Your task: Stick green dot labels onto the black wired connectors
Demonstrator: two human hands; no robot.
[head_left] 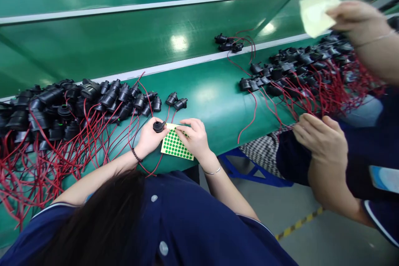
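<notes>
My left hand (149, 136) holds a small black plug (158, 126) with a red wire, just above the near edge of the green belt (215, 99). My right hand (195, 135) rests its fingertips on a yellow sheet of green round stickers (174, 148) that lies on the belt next to the plug. Whether a sticker is pinched between the fingers is too small to tell. Two more black plugs (176, 100) lie just beyond my hands.
A big heap of black plugs with red wires (62, 108) fills the belt at left. A second heap (311, 70) lies at right before a co-worker, whose one hand (355, 14) lifts a pale sheet (315, 11) while the other (321, 137) rests low.
</notes>
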